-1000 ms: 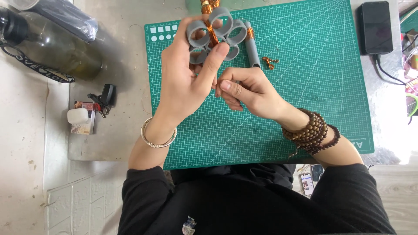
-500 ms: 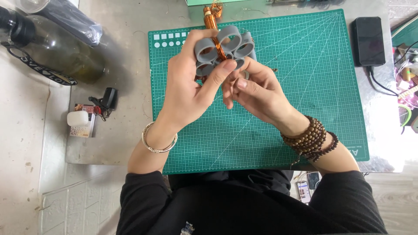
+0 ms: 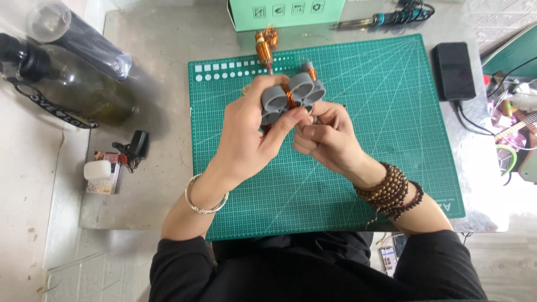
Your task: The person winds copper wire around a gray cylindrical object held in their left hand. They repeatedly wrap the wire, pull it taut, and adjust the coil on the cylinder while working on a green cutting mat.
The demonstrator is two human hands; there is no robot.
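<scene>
A: Fingers status?
B: Left hand (image 3: 246, 142) fingers wrapped tight around the grey plastic part made of joined rings with copper wire coils (image 3: 291, 96), thumb across its front. Held up above the green gridded cutting mat (image 3: 391, 140).
A: Right?
B: Right hand (image 3: 327, 137) fingers curled closed, tips touching the part's underside. Can't tell if they pinch anything.
A: Around it?
B: Loose copper coil (image 3: 264, 49) at the mat's top edge, near a green box (image 3: 285, 12). Black power bank (image 3: 454, 70) to the right on the grey table (image 3: 145, 67); dark glass bottle (image 3: 72, 89) at left.
</scene>
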